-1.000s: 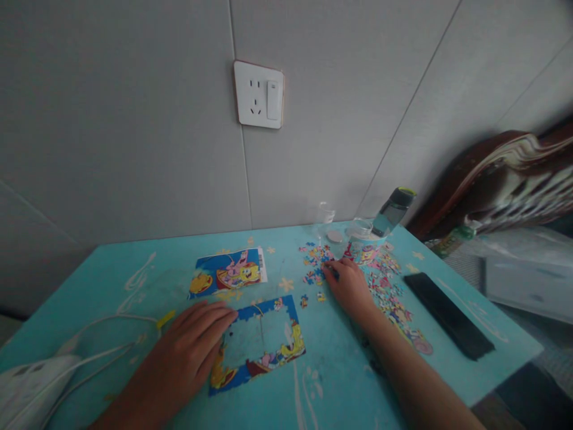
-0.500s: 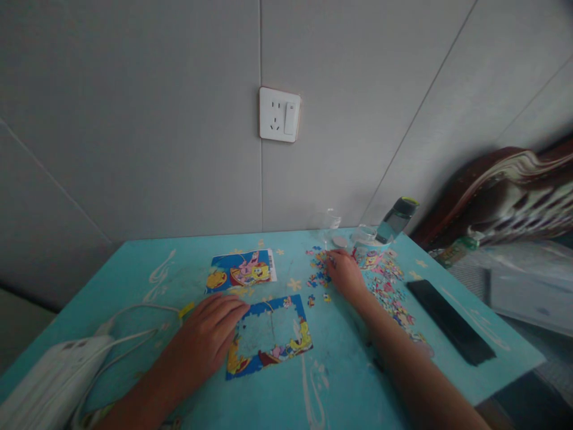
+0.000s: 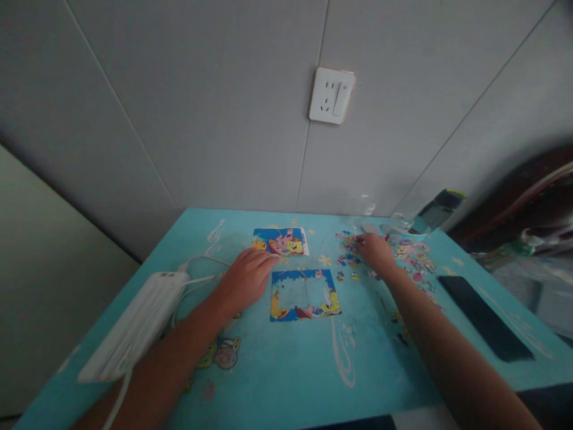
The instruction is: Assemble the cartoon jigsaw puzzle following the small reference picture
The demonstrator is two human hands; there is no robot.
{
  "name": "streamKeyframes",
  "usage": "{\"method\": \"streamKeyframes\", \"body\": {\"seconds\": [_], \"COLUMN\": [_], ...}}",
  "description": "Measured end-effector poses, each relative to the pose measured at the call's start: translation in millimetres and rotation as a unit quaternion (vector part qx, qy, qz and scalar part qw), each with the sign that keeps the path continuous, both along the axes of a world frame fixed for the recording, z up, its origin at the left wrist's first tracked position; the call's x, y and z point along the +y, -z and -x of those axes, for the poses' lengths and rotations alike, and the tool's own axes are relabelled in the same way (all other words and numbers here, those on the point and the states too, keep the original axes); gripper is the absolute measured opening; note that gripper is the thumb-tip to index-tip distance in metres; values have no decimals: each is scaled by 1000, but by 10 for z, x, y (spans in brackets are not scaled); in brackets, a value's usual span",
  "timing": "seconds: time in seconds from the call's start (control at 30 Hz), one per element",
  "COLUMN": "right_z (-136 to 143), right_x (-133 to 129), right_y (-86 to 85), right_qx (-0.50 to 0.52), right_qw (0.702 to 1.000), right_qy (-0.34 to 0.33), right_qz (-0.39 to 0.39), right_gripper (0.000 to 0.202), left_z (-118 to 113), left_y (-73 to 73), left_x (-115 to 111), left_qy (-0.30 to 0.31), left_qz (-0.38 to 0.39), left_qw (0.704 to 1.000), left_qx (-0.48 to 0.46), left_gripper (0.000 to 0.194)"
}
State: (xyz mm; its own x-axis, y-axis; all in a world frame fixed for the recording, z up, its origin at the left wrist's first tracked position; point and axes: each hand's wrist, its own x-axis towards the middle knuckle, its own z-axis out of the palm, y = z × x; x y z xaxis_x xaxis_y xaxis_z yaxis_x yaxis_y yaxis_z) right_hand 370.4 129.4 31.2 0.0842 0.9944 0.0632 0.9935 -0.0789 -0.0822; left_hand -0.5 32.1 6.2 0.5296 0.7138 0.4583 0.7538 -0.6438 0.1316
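Note:
A puzzle frame of joined border pieces lies on the blue table, its middle unfilled. Behind it is a picture card with cartoon figures. My left hand rests between the card and the frame's left side, fingers bent and close together; whatever lies under them is hidden. At the loose puzzle pieces on the right, my right hand has its fingertips drawn together, and I cannot make out what is between them. More mixed pieces are spread to the right of that hand.
On the left lies a white power strip with cables. A tub, a clear cup and a dark bottle stand at the back right. A long black object lies at the right.
The view has swung left and tilted, so table items appear farther right. My left hand has moved back from the frame's corner toward the card. My right hand stays at the loose pieces.

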Motion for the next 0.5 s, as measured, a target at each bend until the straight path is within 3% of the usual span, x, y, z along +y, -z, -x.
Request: {"method": "streamKeyframes", "body": {"seconds": [0.23,0.5], "right_z": [24,18], "right_x": [-119,-30], "right_y": [12,32], "right_qx": [-14,-18], "right_qw": [1000,1000], "right_qy": [2,14], "right_qz": [-15,-6], "right_gripper": [33,29], "left_z": [-46,-98], "left_y": [-30,-22], "left_x": [-24,-64], "left_qy": [2,10], "left_qz": [-15,-26], "left_qw": [1000,1000], "left_qx": [-5,-8], "left_gripper": [38,44]}}
